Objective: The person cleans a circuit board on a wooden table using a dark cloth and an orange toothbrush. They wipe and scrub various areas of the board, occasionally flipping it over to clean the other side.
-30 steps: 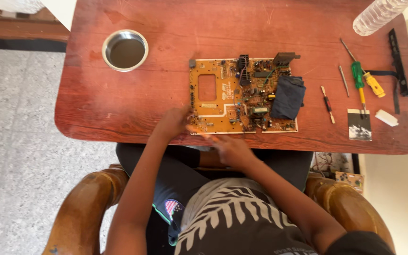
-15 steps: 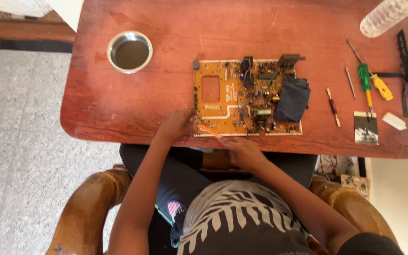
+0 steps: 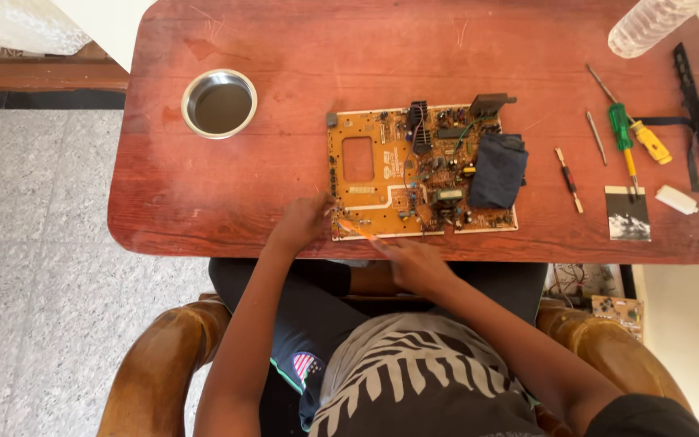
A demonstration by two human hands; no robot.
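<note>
Head view: orange tool [image 3: 357,229] pinched in right hand [image 3: 414,263], tip over circuit board [image 3: 414,174] corner beside resting left hand [image 3: 301,222].

We see our left hand [image 3: 301,222] pressing the near-left corner of an orange circuit board [image 3: 418,170] on the red table [image 3: 285,48], while our right hand [image 3: 414,260] holds an orange-handled tool [image 3: 357,230] against the board's near edge.

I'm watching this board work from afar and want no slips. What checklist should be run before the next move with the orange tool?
1. Left hand steadies circuit board at its near left corner: ok.
2. Right hand grips orange tool: ok.
3. Tool tip on the right spot: cannot tell.
4. Board flat on table: ok.
5. Screwdrivers lie apart from the board: ok.
</note>
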